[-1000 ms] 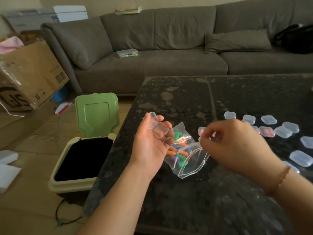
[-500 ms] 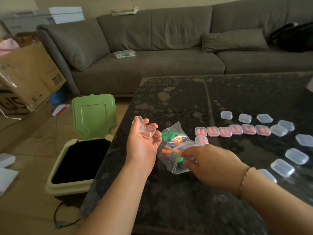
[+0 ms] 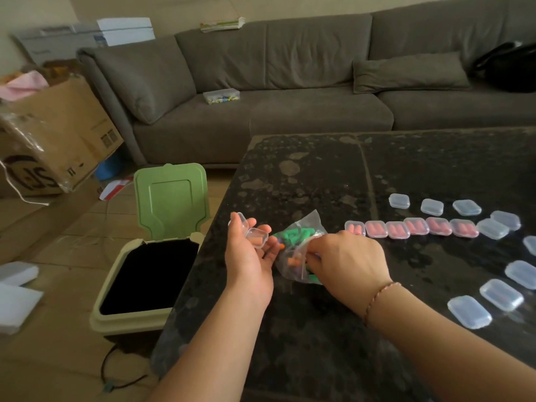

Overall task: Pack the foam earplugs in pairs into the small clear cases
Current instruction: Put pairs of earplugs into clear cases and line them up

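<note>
My left hand [image 3: 249, 256] is palm up over the table's left edge and holds an open small clear case [image 3: 250, 232] with something orange in it. Just right of it lies a clear zip bag of coloured earplugs [image 3: 294, 248]. My right hand [image 3: 345, 259] has its thumb and curled fingers pinched in the bag's mouth; the plastic hides the fingertips. Further right, a row of several shut cases with pink earplugs [image 3: 412, 227] lies on the black stone table [image 3: 319, 175]. Several shut cases without earplugs [image 3: 501, 294] curve round the row's far side and right end.
A bin with its green lid [image 3: 171, 198] raised stands open on the floor against the table's left edge. A grey sofa [image 3: 290, 111] behind the table carries a small clear box [image 3: 222, 96]. A cardboard box [image 3: 58, 134] stands at the far left.
My right hand came down from beside the case in my left hand and went into the bag. My left hand with the case sank slightly.
</note>
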